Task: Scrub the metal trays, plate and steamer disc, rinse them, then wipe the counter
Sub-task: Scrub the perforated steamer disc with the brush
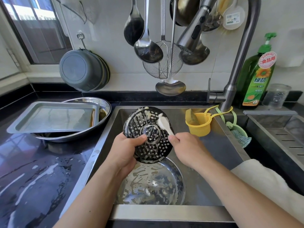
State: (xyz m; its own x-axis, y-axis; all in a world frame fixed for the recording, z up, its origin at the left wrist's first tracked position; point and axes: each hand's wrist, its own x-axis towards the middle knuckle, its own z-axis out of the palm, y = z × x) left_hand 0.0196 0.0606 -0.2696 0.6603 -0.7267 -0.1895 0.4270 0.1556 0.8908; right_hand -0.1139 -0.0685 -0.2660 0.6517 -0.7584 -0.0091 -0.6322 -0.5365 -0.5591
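Gripping the sudsy perforated steamer disc (148, 134), left hand (126, 149); right hand (185, 145) pinches white cloth (165, 123)

Both bare forearms reach forward over the sink. The left hand (126, 145) curls upward, thumb pressed flat across what it grips. The right hand (185, 145) sits knuckles-up, fingers pinched tight toward the left

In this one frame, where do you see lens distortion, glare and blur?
Head view: wide-angle bending curves the faucet and window frame; window glare streaks the wet counter; the white cloth in the right hand looks slightly motion-blurred.
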